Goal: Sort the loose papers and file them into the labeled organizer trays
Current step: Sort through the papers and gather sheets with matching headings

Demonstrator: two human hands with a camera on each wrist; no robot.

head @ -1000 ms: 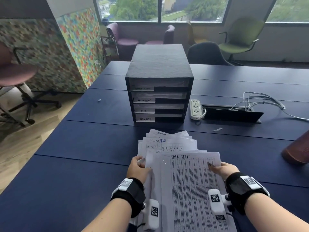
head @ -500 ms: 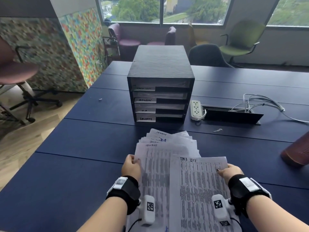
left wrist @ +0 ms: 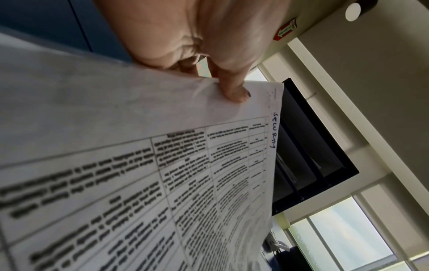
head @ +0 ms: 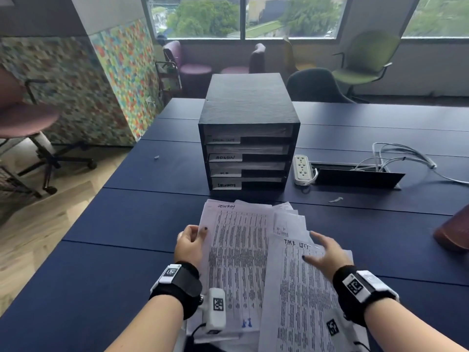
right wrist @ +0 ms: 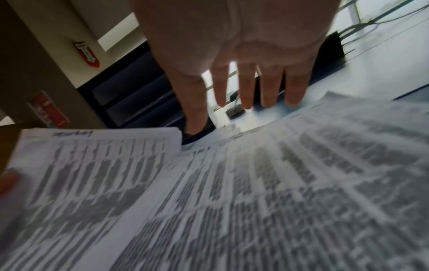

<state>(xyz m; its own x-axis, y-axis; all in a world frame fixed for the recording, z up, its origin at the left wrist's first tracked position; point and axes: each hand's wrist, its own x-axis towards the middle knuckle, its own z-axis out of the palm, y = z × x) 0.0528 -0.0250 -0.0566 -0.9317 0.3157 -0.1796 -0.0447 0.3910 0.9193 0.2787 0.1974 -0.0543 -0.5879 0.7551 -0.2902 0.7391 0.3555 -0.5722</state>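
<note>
A black organizer [head: 247,138] with several labeled trays stands mid-table; the labels I can read say ADMIN and SECURITY. In front of it lies a fanned pile of printed papers [head: 286,224]. My left hand [head: 191,241] pinches the left edge of a sheet headed SECURITY [head: 238,250], thumb on top, as the left wrist view [left wrist: 234,91] confirms. My right hand [head: 322,252] hovers with straight, spread fingers over a sheet with a handwritten heading [head: 302,295], holding nothing. In the right wrist view its fingers [right wrist: 246,88] point toward the organizer [right wrist: 130,95].
A white power strip [head: 302,168] and an open cable hatch [head: 355,175] with white cables lie right of the organizer. A brown object [head: 454,232] sits at the right edge. Chairs stand beyond the dark blue table [head: 114,250] and at its left.
My left hand has lifted the SECURITY sheet up and forward off the pile. My right hand let go of the handwritten-heading sheet and opened above it.
</note>
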